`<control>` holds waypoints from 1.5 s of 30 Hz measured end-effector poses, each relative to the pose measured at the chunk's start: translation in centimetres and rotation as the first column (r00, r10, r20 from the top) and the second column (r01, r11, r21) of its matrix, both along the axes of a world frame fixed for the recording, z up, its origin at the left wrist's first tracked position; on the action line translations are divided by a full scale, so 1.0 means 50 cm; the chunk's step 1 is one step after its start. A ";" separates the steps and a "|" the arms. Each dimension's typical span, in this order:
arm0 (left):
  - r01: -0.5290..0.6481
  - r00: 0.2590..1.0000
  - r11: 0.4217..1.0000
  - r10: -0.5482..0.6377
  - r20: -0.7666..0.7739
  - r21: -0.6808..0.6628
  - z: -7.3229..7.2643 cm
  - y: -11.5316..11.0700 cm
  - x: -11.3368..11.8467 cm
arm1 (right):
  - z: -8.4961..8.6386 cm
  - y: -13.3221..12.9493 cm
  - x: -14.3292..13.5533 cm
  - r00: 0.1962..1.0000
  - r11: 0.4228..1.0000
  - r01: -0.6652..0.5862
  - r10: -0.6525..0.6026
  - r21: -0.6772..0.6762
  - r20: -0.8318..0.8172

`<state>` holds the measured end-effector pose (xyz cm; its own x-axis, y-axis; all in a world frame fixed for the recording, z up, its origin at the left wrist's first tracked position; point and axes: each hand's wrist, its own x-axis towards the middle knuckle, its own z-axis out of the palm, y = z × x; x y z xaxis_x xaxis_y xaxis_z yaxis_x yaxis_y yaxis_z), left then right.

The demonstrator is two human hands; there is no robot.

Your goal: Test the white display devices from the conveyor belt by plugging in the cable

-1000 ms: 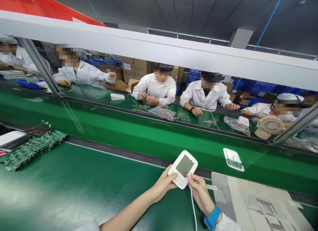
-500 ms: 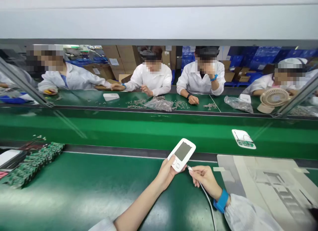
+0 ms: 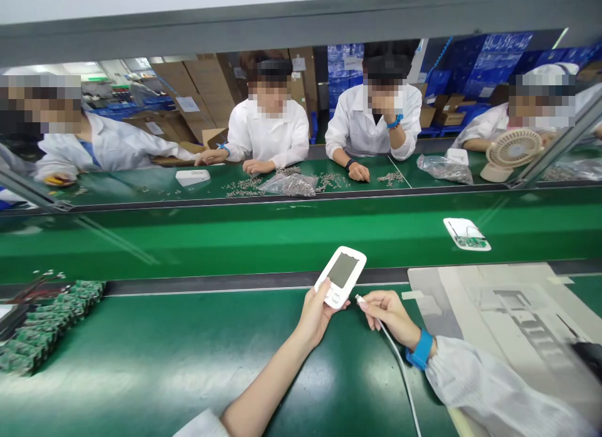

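Note:
My left hand (image 3: pixel 316 313) is closed around a white handheld device (image 3: pixel 342 275) with a grey screen and buttons below it; the thumb rests beside the buttons. Close to the device's lower right side, my right hand (image 3: pixel 388 313) pinches the plug (image 3: pixel 360 300) of a white cable (image 3: pixel 402 368). A small gap separates the plug tip from the device. The cable runs down toward the front edge of the view. A blue wrist strap (image 3: pixel 420 349) circles my right wrist. Both hands are above the green worktop (image 3: pixel 188 355).
Green circuit boards (image 3: pixel 51 324) lie bunched at left. Taped sheets (image 3: pixel 480 311) cover the right side. An opened white casing with a board (image 3: pixel 467 234) lies on the green belt (image 3: pixel 282 239). Across it, co-workers sit near bagged small parts (image 3: pixel 294 185) and a fan (image 3: pixel 512 152).
The view has tilted and shifted slightly. The plug has drawn a little away from the device, and both hands keep their holds. A co-worker's hand opposite has lowered to the table.

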<state>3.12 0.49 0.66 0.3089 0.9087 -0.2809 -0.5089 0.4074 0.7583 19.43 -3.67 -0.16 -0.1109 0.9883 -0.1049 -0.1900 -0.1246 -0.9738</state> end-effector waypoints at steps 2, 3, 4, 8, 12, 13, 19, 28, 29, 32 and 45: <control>-0.012 1.000 1.000 0.013 -0.027 0.016 0.001 -0.002 0.002 | 0.001 0.003 0.002 0.995 0.999 0.035 -0.032 0.029 -0.090; -0.021 0.999 0.999 0.023 -0.045 0.028 0.000 -0.002 0.003 | 0.002 0.004 0.003 0.990 0.998 0.048 -0.041 0.043 -0.137; -0.034 0.997 0.999 0.037 -0.069 0.041 -0.003 -0.003 0.005 | 0.004 0.006 0.004 0.982 0.997 0.055 -0.044 0.052 -0.185; -0.066 0.954 0.985 0.110 -0.278 0.162 -0.020 -0.005 0.012 | 0.009 0.010 0.008 0.941 0.999 0.012 0.001 0.036 -0.340; 0.051 0.899 0.929 0.118 -0.422 0.368 -0.017 -0.011 0.011 | 0.007 0.013 0.013 0.932 1.000 -0.017 0.020 0.011 -0.362; 0.097 0.890 0.914 0.098 -0.446 0.394 -0.009 -0.012 0.007 | 0.007 0.013 0.013 0.932 1.000 -0.016 0.019 0.010 -0.362; 0.470 0.365 0.719 0.370 -0.855 0.512 0.089 -0.032 -0.038 | 0.007 0.011 0.016 0.906 1.000 -0.019 0.013 -0.011 -0.422; 0.934 -0.161 0.273 0.897 -0.412 0.229 0.017 -0.229 -0.031 | -0.016 0.014 0.014 0.868 0.965 0.251 -0.257 -0.070 -0.426; 0.934 -0.175 0.293 0.875 -0.451 0.206 0.000 -0.254 -0.021 | -0.017 0.014 0.013 0.865 0.962 0.262 -0.267 -0.071 -0.424; 0.939 -0.169 0.324 0.729 -0.663 0.116 -0.018 -0.302 -0.002 | -0.017 0.014 0.015 0.868 0.961 0.268 -0.272 -0.068 -0.415; 0.987 0.070 0.127 0.213 -0.975 0.098 0.113 -0.160 -0.089 | -0.018 0.013 0.021 0.905 0.975 0.218 -0.221 -0.051 -0.364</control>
